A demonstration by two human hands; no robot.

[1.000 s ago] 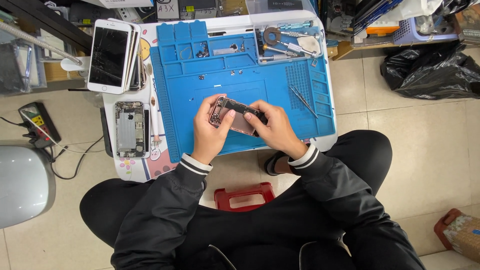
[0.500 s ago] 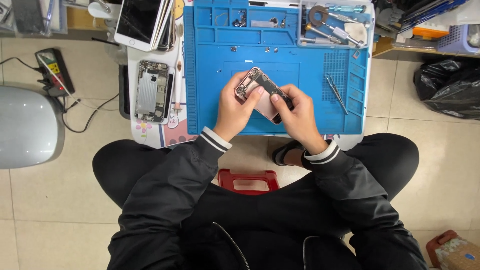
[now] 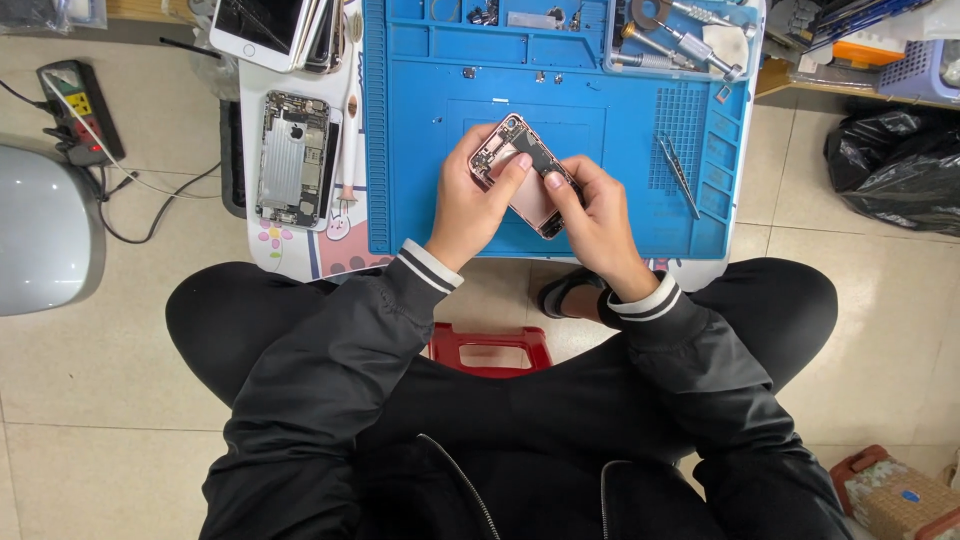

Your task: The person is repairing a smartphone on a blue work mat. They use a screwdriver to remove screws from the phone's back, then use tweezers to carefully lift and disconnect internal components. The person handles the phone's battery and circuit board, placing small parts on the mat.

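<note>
Both arms are reaching forward from the seated body, elbows bent, forearms converging over the near edge of the blue work mat (image 3: 420, 150). Black sleeves with white-striped cuffs are covering both wrists, which are lying just short of that edge. The left hand (image 3: 468, 200) is resting over the near part of the mat, left of its centre, palm turned inward, fingers curled, thumb extending up and to the right. The right hand (image 3: 598, 212) is sitting just beside it, right of the mat's centre, fingers curled, thumb and forefinger pinching toward the left thumb. Both hands are clasping the opened phone body (image 3: 524, 172) between them, fingertips nearly touching.
</note>
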